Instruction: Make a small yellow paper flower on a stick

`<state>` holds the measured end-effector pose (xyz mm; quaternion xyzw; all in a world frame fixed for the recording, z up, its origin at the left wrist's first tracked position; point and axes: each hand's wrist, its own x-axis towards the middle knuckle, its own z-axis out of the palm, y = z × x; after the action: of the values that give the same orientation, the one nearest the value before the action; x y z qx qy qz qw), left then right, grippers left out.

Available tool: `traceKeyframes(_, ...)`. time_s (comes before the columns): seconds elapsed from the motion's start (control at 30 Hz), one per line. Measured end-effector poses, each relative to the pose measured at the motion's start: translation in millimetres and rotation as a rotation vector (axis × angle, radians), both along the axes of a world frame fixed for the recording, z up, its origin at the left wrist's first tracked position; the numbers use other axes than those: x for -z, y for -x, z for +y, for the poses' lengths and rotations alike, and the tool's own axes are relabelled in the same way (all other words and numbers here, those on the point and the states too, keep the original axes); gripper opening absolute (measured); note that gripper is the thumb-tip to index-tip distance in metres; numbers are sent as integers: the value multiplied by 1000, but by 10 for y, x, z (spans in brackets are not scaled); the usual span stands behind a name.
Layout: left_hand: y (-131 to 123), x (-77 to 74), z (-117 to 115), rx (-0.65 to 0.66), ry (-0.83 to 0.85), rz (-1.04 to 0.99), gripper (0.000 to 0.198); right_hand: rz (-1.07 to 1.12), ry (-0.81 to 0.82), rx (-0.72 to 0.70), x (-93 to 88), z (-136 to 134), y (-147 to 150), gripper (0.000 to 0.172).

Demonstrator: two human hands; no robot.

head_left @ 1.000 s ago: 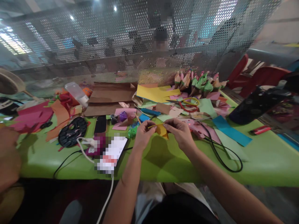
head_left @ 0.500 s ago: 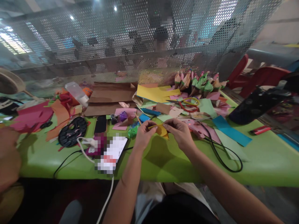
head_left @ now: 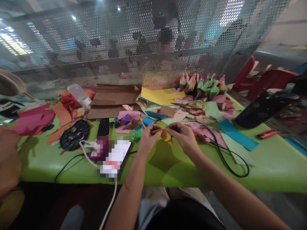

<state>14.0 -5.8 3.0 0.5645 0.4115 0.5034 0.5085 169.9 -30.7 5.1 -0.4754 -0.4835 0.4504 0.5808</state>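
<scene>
Between my two hands is a small piece of yellow paper, held just above the green tabletop. My left hand pinches its left end, and my right hand pinches the right end between thumb and fingers. The upper edge of the paper looks thin and folded or rolled, while a flap hangs below it. Close to my left hand lie a green plastic-wrapped lump and a pencil-like stick. A pink glue gun with a black cord rests just right of my right hand.
A phone on a white cable and a black round tray lie left. Scissors, yellow sheets and paper cones are behind. A dark bottle stands right. Another person's arm is far left.
Both hands stay in nearly the same place. The hanging flap of the yellow paper has shifted slightly and looks more curved; the right fingers have moved a little.
</scene>
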Motion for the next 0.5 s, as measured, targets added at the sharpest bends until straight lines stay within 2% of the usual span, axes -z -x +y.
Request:
traceKeyframes(0.23, -8, 0, 8, 6, 49, -24, 20, 68, 7, 27, 44, 26, 17, 35)
traceKeyframes(0.5, 4, 2, 15, -26, 37, -49, 22, 52, 43, -27, 38, 29, 13, 41)
